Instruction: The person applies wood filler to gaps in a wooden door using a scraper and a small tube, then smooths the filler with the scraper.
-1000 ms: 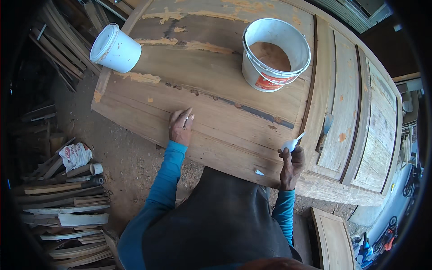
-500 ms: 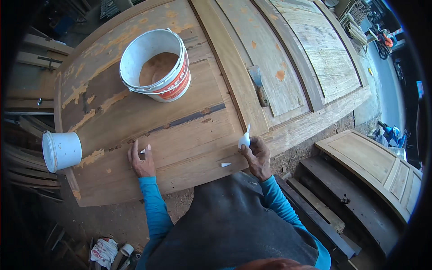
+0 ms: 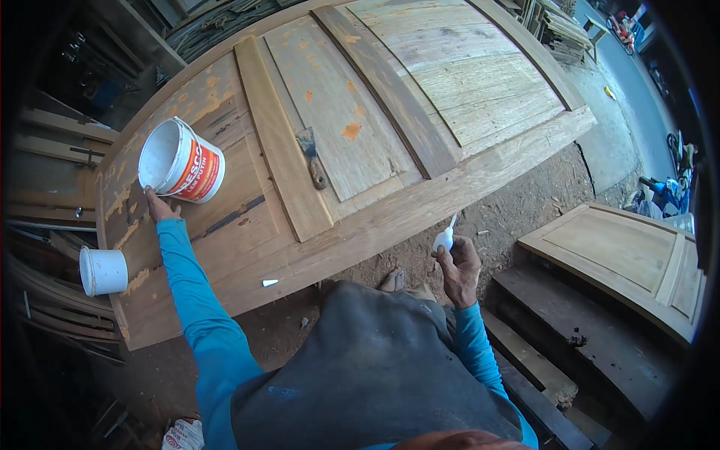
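Note:
My left hand point(image 3: 163, 206) reaches far out to the left, its fingers at the near rim of a white plastic bucket point(image 3: 201, 174) with a red-orange label. The bucket stands on a large wooden panelled door point(image 3: 360, 240) and its mouth faces up and left; its contents are hidden. Away from the door's near edge, my right hand point(image 3: 460, 271) pinches a small white squeeze bottle point(image 3: 443, 240) with its thin nozzle pointing up. A small white cone-shaped cap point(image 3: 270, 283) lies near the door's front edge.
A putty knife point(image 3: 312, 159) rests on the door's middle panel. A smaller white tub point(image 3: 103, 271) stands at the left end. Another panelled door point(image 3: 615, 259) leans at the right, near dark planks point(image 3: 581, 330). Stacked wood lies at the back right.
My left hand has gone from the near part of the door to the bucket's rim. My right hand, with the squeeze bottle, has moved off the door's edge. The view has shifted rightward.

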Demonstrator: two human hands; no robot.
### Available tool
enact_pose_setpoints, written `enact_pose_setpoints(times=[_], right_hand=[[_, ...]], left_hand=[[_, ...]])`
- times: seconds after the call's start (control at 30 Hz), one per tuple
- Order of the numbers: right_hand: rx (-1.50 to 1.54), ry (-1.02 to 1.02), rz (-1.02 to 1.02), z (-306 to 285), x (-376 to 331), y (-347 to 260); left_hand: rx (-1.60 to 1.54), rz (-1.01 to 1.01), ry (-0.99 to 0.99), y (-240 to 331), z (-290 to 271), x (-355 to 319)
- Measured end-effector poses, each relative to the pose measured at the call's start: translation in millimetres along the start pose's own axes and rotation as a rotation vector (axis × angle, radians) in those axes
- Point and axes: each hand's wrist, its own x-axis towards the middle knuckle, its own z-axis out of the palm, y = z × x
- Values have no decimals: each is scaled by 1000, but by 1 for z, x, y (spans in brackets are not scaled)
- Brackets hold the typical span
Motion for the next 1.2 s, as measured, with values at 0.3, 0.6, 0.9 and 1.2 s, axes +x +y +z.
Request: enact_pose_setpoints(times=[0.3,0.6,0.9,1.2], right_hand=[[-88,503,-45,-169,-7,13],[16,385,-41,-196,62,7],[-4,315,-106,-238,204,-30],[-6,235,-34,-245,286,-44]], left_hand=[[-37,-238,-138,21,14,-3],[-148,-38,-140,16,6,12],[-224,105,-321,9,105,-107],[-138,52,-598,-7,255,-190]])
